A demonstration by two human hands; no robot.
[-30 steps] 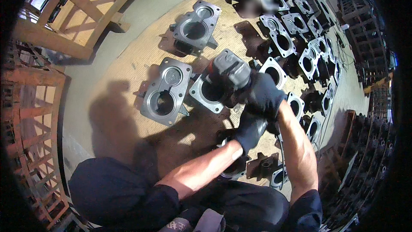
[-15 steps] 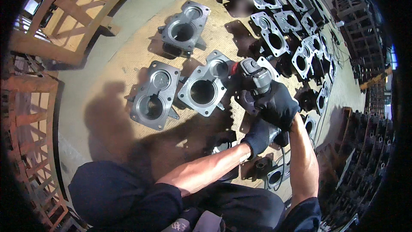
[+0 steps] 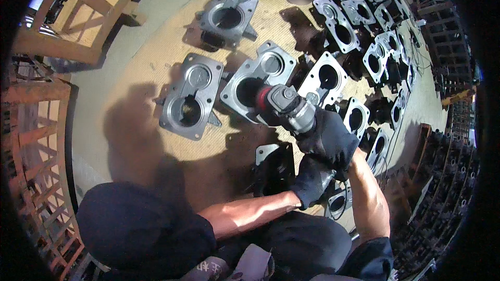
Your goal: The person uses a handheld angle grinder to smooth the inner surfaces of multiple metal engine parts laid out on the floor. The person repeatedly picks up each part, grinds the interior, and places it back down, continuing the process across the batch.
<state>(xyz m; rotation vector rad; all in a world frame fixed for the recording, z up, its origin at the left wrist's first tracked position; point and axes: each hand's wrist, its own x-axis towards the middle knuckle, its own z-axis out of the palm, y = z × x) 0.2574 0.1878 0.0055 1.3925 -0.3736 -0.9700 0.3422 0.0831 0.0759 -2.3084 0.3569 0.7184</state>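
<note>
Both my hands wear black gloves and grip an angle grinder with a red part at its front. Nearest the grinder's head, my right hand is closed round the body. My left hand is closed on the rear of the tool, lower down. The grinder's head is over the near right side of a grey metal casting, overlapping its large round bore; whether the two touch I cannot tell. Left of it lies a similar casting, and a third casting lies farther away.
Several more castings with flat machined faces stand in rows on the right. A dark casting lies close to my left forearm. Orange metal racks line the left side, and stacked dark parts fill the right. A cord hangs near the tool.
The grinder and both hands have moved left, bringing its head from beside the middle casting to over its large bore. The castings appear higher in the view.
</note>
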